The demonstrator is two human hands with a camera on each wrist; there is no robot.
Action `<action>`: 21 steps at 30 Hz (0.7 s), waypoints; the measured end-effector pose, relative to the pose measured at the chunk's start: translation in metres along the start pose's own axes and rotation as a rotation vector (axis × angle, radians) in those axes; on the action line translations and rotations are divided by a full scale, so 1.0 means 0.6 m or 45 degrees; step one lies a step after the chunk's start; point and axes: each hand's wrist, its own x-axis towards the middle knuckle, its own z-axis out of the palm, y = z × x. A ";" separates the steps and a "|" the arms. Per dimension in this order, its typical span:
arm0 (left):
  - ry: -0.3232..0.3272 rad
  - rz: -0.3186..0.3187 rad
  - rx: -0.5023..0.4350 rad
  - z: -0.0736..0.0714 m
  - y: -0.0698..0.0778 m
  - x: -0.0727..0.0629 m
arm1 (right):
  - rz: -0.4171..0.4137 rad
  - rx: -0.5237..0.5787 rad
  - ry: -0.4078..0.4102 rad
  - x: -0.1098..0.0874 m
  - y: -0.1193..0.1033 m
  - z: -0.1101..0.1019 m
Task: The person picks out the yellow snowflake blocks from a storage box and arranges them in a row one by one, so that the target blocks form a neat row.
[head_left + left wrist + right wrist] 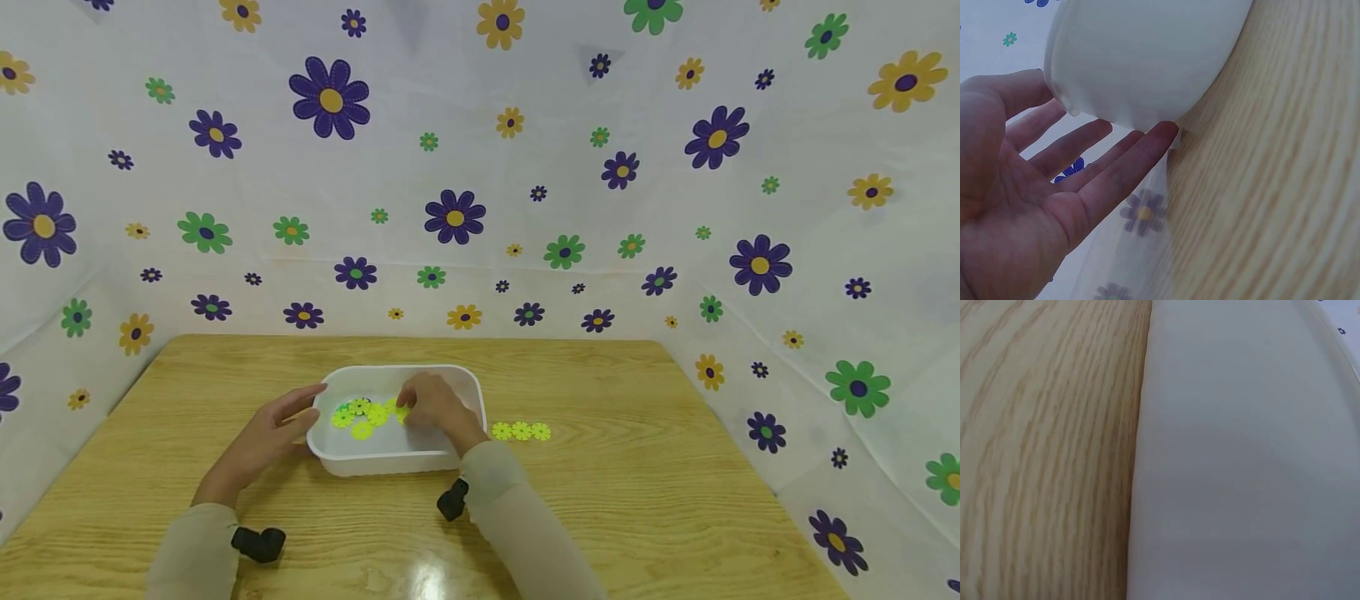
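A white plastic tub (375,457) stands on the table with several yellow notched plastic discs (362,430) inside, grouped toward its left half. A bit of green shows among them. My left hand (262,442) is at the tub's left end; in the left wrist view its extended fingers (1125,165) touch the outer wall. Inside the tub, my right hand (435,404) reaches down with bent fingers beside a yellow disc. Its fingertips are hidden, so whether it pinches that disc I cannot tell. The right wrist view shows only the tub's wall (1241,456) and the table.
Just right of the tub, three yellow discs (521,431) lie in a row on the wooden table (622,500). A white flower-printed cloth (405,183) hangs behind the table and along both sides. Each wrist carries a small black camera (258,544).
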 end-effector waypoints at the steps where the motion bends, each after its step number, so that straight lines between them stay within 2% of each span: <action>1: 0.000 0.002 0.001 0.000 0.000 0.000 | 0.001 -0.003 -0.001 -0.001 0.000 0.000; 15: -0.002 0.005 -0.007 0.001 -0.001 0.000 | -0.001 -0.011 -0.020 -0.010 -0.004 -0.006; 21: -0.005 -0.015 0.002 0.000 0.001 0.001 | 0.016 0.067 -0.063 -0.018 -0.008 -0.020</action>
